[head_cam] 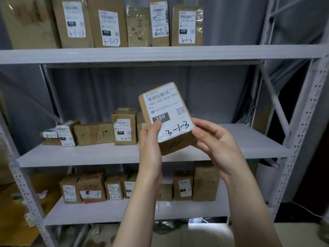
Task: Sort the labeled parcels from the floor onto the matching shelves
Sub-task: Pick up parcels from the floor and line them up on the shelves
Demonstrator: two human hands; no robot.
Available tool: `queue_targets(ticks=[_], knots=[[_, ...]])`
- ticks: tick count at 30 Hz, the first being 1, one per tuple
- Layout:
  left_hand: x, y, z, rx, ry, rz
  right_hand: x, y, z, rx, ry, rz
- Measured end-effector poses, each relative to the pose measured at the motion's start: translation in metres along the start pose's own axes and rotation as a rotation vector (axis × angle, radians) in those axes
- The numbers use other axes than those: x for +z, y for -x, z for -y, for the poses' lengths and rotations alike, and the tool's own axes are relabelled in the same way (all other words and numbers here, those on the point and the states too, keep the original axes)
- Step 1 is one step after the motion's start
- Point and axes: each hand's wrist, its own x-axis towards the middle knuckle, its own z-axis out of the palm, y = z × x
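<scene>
- Two hands grip one parcel (167,118) at mid-frame: left hand (151,138) pinches its lower left edge, right hand (211,139) cups its lower right corner.
- Marked 3-1-3, it stands near upright, top leaning left.
- Top shelf (231,53), holding 3-1 boxes (110,24), lies above both hands.

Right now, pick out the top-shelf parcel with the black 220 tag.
The rightmost parcel on the top shelf; the 3-1-17 parcel's black tag reads 032 instead.
</scene>
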Motion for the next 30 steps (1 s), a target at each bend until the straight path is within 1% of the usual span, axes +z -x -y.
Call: queue_targets(ticks=[7, 9, 12, 16, 21, 25, 30], knots=[[0.039, -0.067, -0.037, 0.09, -0.04, 0.124, -0.005, -0.054, 0.036, -0.137, 0.086, -0.024], [0.052, -0.086, -0.05, 0.143, -0.068, 0.168, -0.007, -0.07, 0.046, -0.182, 0.112, -0.024], [0.067, -0.11, -0.066, 0.22, -0.102, 0.226, -0.007, -0.093, 0.059, -0.239, 0.117, -0.067], [0.077, -0.136, -0.082, 0.29, -0.125, 0.266, -0.004, -0.115, 0.071, -0.329, 0.186, -0.07], [0.083, -0.165, -0.094, 0.365, -0.158, 0.331, 0.002, -0.138, 0.079, -0.437, 0.245, -0.174], [0.092, -0.182, -0.106, 0.419, -0.171, 0.379, 0.006, -0.157, 0.088, -0.455, 0.251, -0.213], [0.108, -0.214, -0.11, 0.508, -0.274, 0.411, 0.002, -0.183, 0.094, -0.367, 0.178, -0.139]])
